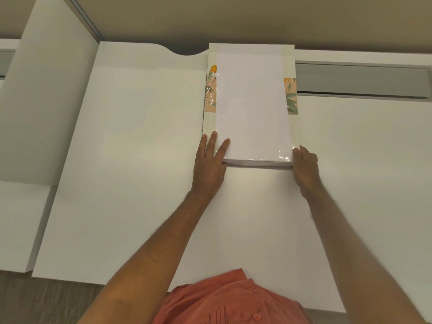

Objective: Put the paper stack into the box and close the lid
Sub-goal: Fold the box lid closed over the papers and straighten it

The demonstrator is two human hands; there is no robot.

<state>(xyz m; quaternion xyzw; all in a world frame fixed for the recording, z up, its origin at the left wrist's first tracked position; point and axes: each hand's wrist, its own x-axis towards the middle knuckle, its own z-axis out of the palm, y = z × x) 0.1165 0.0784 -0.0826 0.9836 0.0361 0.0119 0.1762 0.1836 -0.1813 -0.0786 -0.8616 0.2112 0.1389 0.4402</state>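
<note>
White paper stack (251, 106) on floral box (291, 99) atop white table (140, 160), left hand (209, 162) flat — fingers spread on its corner, right hand (305, 169) grip curled against near-right corner.

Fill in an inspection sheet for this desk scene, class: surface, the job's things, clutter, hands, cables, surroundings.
Surface: white desk, with a curved notch at its far edge.
Job's things: paper stack lies on a flower-printed box at the far edge; whether it sits in or on the box cannot be told; no separate lid made out.
Clutter: nothing seen.
Hands: left hand lies flat at the stack's near left corner, fingers spread; right hand grips the near right corner.
Cables: nothing seen.
Surroundings: grey rail behind the desk, beige wall, white panel at left.
</note>
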